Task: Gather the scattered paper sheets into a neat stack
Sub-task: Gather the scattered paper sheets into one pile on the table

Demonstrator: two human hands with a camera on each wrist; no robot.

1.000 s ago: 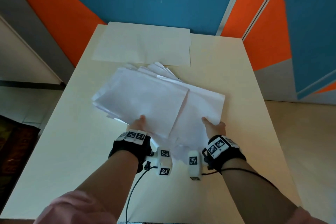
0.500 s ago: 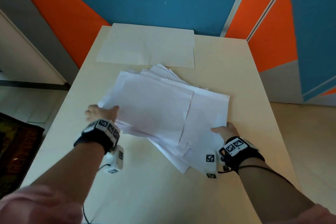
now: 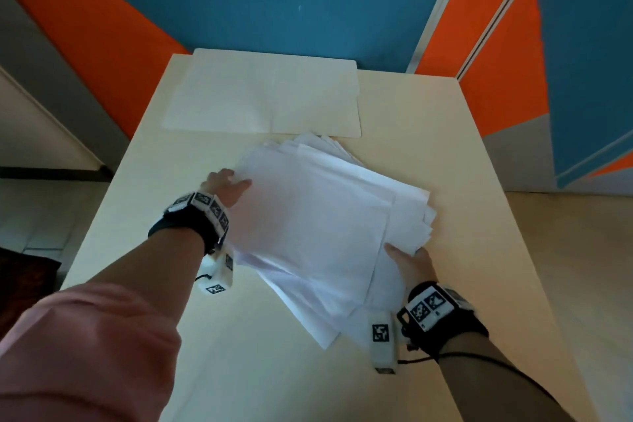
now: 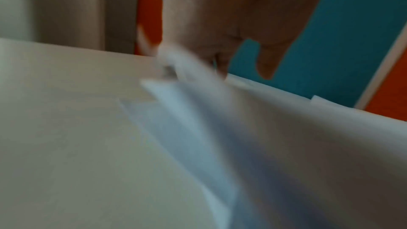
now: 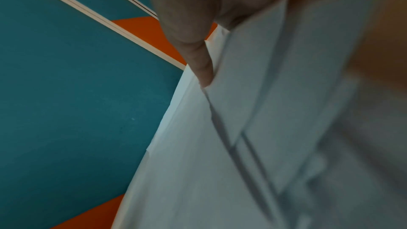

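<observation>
Pale bench (image 3: 462,181) against a blue-and-orange wall, with the paper sheets (image 3: 318,229) fanned in a loose pile at its middle, white, unevenly overlapped, corners sticking out at the near and far ends. Right hand (image 3: 412,264) pinches the pile's near right edge, thumb on top, fingers (image 5: 202,65) under the sheets; left hand (image 3: 224,187) holds the far left edge, fingers (image 4: 222,48) curled round it, blurred. To square it I'd keep both grips light, let the sheets slide, stand the pile on edge and tap it on the bench; a cream folder (image 3: 263,96) lies beyond, apart from the pile.
</observation>
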